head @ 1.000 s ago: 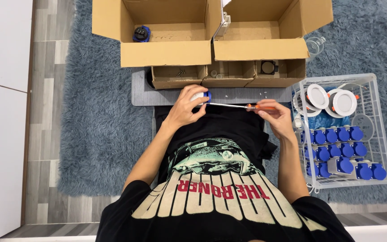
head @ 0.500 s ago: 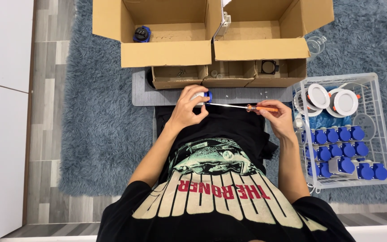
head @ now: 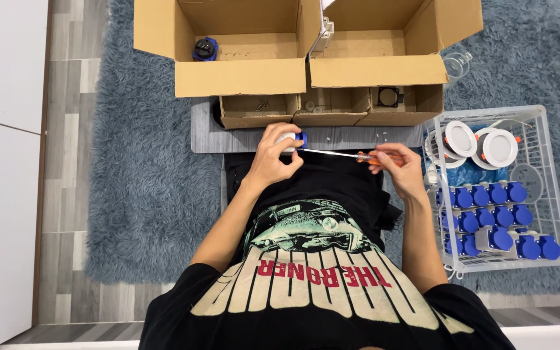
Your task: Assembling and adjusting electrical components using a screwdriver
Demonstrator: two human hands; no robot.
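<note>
A: What's lying around, biggest first?

B: Shaggy blue-grey rug (head: 131,194) is covering the wood floor. Two big open cardboard boxes (head: 241,45) are sitting side by side at the top. Left one is holding a single blue-and-black plug part (head: 205,49) in its back corner. White wire basket (head: 539,188) is sitting on the rug to the person's right.

A: Basket contents?

B: Two round white fittings (head: 481,144) at the top, rows of blue plugs (head: 487,217) below them. Too small to tell more.

A: Nearer the person?

B: Grey mat (head: 241,139) is lying just in front of the big boxes. Three small cardboard trays (head: 328,107) are standing along its far edge, small parts in them, can't make those out.

A: Hands?

B: Both are working over the near edge of the mat, above the lap. Left hand (head: 275,159) is closed around a small white-and-blue connector (head: 293,138), fingers wrapping it. Right hand (head: 393,167) is gripping the orange handle of a screwdriver (head: 351,155).

A: Screwdriver orientation?

B: Lying nearly level, shaft running leftward from the right hand. Tip is meeting the blue end of the connector. Can't tell whether it's seated in a screw.

A: Hands touching each other?

B: No, they're apart, joined only by the shaft.
</note>
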